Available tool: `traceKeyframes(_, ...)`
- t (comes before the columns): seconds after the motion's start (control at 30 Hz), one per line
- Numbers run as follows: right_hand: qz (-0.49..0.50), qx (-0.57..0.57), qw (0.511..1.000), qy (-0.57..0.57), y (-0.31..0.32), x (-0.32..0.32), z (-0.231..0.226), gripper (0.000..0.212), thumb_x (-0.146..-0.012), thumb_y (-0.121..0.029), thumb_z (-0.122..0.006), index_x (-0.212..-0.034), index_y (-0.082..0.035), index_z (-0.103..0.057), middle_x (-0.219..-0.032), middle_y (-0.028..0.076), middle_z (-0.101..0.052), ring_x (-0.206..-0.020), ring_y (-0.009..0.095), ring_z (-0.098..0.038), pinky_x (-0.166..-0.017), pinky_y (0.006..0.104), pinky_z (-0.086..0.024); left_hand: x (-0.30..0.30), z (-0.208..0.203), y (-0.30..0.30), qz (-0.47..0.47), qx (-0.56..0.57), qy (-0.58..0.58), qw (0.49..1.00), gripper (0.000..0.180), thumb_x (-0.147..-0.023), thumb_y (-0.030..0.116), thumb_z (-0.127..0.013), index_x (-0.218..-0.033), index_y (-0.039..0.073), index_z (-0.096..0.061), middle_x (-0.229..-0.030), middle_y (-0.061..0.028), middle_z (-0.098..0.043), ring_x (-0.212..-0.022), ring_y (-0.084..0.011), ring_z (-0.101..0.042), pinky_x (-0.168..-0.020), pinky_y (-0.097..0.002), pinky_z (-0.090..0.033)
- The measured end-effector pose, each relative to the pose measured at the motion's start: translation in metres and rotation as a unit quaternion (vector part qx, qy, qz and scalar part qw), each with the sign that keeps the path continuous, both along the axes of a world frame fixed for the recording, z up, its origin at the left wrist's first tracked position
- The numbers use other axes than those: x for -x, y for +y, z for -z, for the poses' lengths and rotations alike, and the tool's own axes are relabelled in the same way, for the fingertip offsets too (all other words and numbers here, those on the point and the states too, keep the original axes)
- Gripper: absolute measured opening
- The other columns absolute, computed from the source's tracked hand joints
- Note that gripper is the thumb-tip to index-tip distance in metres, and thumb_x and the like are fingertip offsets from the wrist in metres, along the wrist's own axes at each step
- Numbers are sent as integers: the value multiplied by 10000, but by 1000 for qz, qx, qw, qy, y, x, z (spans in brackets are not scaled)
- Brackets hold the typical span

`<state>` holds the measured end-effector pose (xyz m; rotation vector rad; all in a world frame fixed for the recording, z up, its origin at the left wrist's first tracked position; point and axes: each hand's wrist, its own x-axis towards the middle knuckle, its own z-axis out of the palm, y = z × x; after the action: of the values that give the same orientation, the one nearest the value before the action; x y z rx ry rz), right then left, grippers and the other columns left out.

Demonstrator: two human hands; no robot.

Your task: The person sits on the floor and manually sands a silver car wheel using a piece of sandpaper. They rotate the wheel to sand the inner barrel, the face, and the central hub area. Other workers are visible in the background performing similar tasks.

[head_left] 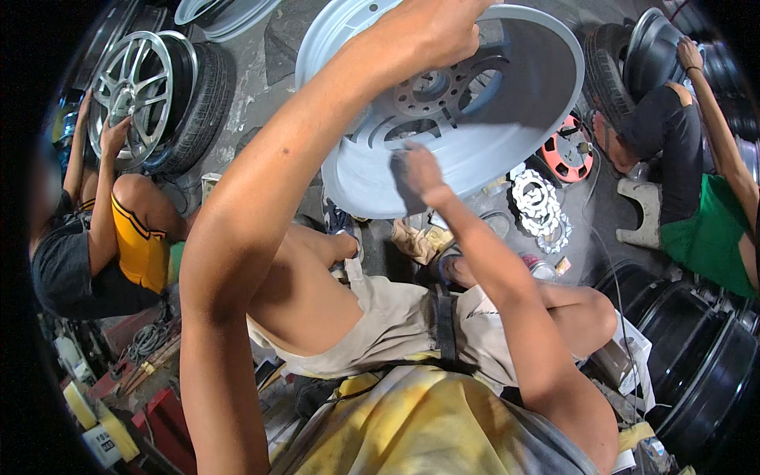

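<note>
In front of me a grey wheel rim (467, 150) is tilted so its inside faces me, with bolt holes and spoke openings in its middle. My left hand (443, 36) is closed at the rim's far edge, its fingertips partly hidden. Low on the inner wall, my right hand (423, 176) presses a dark, flat piece (408, 174), perhaps sandpaper, against the grey surface. Motion blurs this hand and the piece. Part of the rim's inside lies in dark shadow.
Silver notched discs (538, 207) and an orange-red round part (568, 150) lie right of the wheel. At left, a person holds a spoked wheel (134, 99); another person at right touches a dark wheel (653, 55). Black rims (681, 348) stand at lower right; a cable crosses the floor.
</note>
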<state>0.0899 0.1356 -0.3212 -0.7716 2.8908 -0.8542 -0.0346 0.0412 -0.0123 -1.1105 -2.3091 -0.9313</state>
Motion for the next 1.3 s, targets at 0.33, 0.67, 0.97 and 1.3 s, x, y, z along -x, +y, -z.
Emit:
traceKeyframes(0.33, 79, 324, 857, -391, -25, 21, -26, 441, -876, -165, -573, -1280, -42, -696, -881, 43, -669, -790, 147, -607, -702, 300, -486, 4, -6, 5, -6, 44, -52, 998, 345, -763, -26, -518, -1073, -73, -662, -980, -334, -667, -1017, -492, -632, -933, -530, -500)
traceKeyframes(0.67, 90, 390, 753, -522, -41, 27, -48, 167, -936, -173, -579, -818, -70, -636, -697, -3, -558, -590, 109, -500, -518, 275, -377, 3, -8, 2, -12, 40, -68, 997, 344, -764, -28, -532, -1077, -64, -670, -978, -332, -673, -1011, -485, -645, -930, -527, -509)
traceKeyframes(0.97, 287, 359, 819, -344, 16, 8, -21, 202, -880, -217, -730, -785, -84, -611, -716, -17, -595, -634, 74, -547, -572, 244, -444, 4, -2, 3, -22, 26, -58, 998, 318, -766, -13, -528, -1038, -89, -675, -983, -349, -668, -1027, -485, -644, -942, -529, -501)
traceKeyframes(1.3, 165, 311, 915, -194, -23, -4, -14, 172, -905, -160, -704, -896, -3, -633, -769, 86, -674, -709, 145, -627, -657, 316, -504, 7, -3, 4, -2, 20, -76, 997, 377, -753, -8, -539, -1098, -55, -685, -1026, -338, -671, -1053, -487, -633, -970, -521, -493)
